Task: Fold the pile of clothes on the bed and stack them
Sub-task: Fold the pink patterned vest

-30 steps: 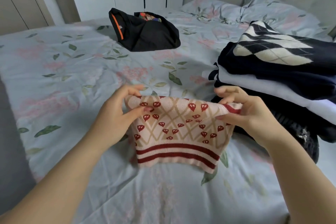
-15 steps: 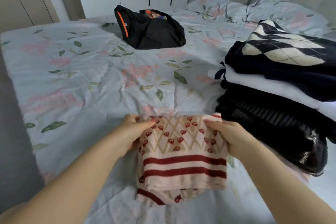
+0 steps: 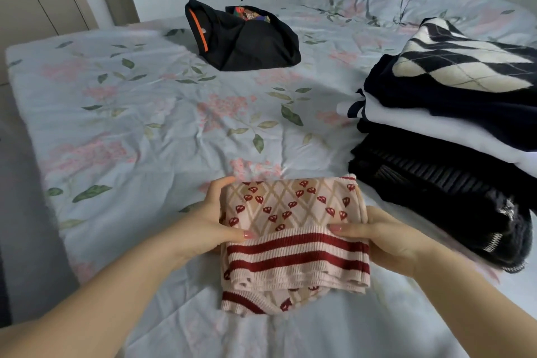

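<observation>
The folded pink sweater (image 3: 293, 241), knitted with small red hearts, a tan diamond lattice and dark red stripes along its ribbed hem, sits low and near the front edge of the bed (image 3: 139, 131), between the two hands. A lower layer of it pokes out beneath the fold on the near side. Whether it lies fully on the bedcover or is lifted slightly, I cannot tell.

The left hand (image 3: 213, 227) grips the sweater's left edge, thumb pressed on top near the striped band and fingers curled round the far side. The right hand (image 3: 386, 241) grips the right edge the same way, thumb on top and the fingers hidden underneath.

Just to the right stands a stack of folded clothes (image 3: 430, 171): a black ribbed piece at the bottom, a white garment (image 3: 421, 125) above it, and a dark sweater with a cream and black diamond pattern (image 3: 465, 70) on top.

Well apart, further up the flowered bedcover, lies a loosely bundled black garment (image 3: 247, 41) with an orange stripe. Two pillows (image 3: 406, 0) in the same floral print rest at the head of the bed.
</observation>
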`<state>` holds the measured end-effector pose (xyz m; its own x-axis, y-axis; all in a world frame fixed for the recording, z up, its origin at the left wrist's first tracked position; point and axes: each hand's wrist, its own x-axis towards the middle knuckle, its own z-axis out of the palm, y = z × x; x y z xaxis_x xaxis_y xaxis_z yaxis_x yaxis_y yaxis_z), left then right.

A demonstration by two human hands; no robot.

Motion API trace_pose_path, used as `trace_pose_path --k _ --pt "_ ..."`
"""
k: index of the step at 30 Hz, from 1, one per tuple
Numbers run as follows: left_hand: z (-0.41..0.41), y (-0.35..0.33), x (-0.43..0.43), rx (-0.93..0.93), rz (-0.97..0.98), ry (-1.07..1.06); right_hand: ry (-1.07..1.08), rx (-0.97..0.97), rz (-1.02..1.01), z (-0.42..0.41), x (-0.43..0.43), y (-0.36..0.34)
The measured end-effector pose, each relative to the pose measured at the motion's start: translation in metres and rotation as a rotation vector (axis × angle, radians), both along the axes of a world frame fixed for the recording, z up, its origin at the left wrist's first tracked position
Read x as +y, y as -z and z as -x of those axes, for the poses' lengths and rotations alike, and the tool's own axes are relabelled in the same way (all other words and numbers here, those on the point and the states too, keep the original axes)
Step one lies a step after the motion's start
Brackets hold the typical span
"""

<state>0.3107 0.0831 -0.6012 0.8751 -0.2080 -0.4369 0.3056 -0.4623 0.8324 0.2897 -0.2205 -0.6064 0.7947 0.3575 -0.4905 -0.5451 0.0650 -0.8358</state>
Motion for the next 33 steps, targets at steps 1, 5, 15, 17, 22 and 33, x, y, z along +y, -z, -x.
trace_pose_path --k 1,5,15,17,22,33 --pt "0.003 0.002 -0.002 -0.028 0.064 -0.033 0.036 -0.016 -0.037 0.002 0.001 0.001" --pt "0.009 0.006 -0.005 -0.048 0.121 -0.216 0.124 0.043 -0.043 0.006 0.005 -0.001" --pt "0.016 0.0 -0.005 0.059 -0.246 0.011 -0.2 -0.023 0.825 0.019 -0.004 -0.021" --pt "0.018 -0.002 -0.005 0.081 -0.273 0.059 -0.233 0.003 0.785 0.021 -0.008 -0.024" --pt "0.024 -0.01 -0.002 0.116 -0.136 0.091 -0.202 0.011 0.69 0.021 -0.005 -0.024" --pt "0.032 -0.011 -0.01 0.165 0.14 -0.081 0.212 -0.014 0.395 0.031 0.007 -0.018"
